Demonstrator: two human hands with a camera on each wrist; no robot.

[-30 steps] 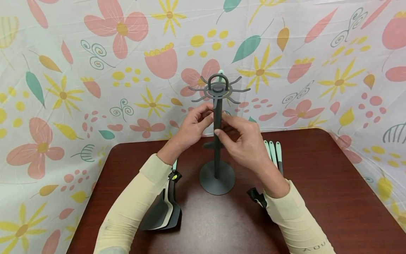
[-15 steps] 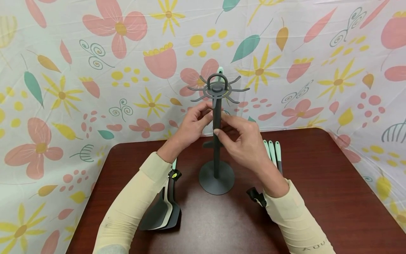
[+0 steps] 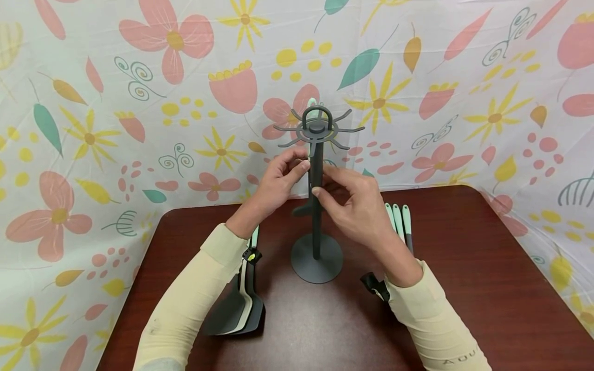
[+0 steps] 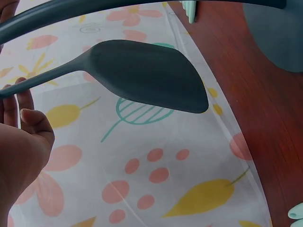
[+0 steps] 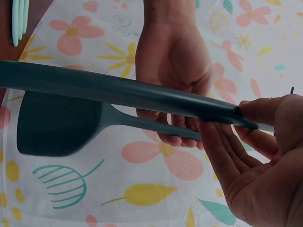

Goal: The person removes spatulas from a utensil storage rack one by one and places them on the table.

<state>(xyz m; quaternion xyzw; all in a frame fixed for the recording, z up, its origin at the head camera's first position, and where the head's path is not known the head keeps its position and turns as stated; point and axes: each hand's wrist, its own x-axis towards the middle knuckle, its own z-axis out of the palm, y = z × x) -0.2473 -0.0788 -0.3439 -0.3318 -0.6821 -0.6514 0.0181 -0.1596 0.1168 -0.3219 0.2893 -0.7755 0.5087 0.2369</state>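
A dark grey utensil stand (image 3: pixel 317 221) rises upright from a round base, with a ring of curved hooks and a loop on top. My right hand (image 3: pixel 357 206) grips its pole, thumb in front and fingers behind. Behind the pole, my left hand (image 3: pixel 278 183) holds a spatula by its handle. That spatula (image 4: pixel 147 75) has a broad dark blade hanging down, best seen in the left wrist view; its mint handle end (image 3: pixel 312 102) shows above the hooks. In the right wrist view, the spatula (image 5: pixel 61 125) is partly covered by the pole, and the left fingers curl at its handle.
Several utensils with dark and white heads (image 3: pixel 234 314) lie stacked on the table (image 3: pixel 487 288) to the left, partly under the left sleeve. Beyond the right forearm lie mint-handled utensils (image 3: pixel 397 221). A floral cloth (image 3: pixel 195 103) hangs behind the table.
The spatula's handle end and blade have shifted slightly left behind the stand, and my left hand has moved a little left with them. My right hand stays on the pole.
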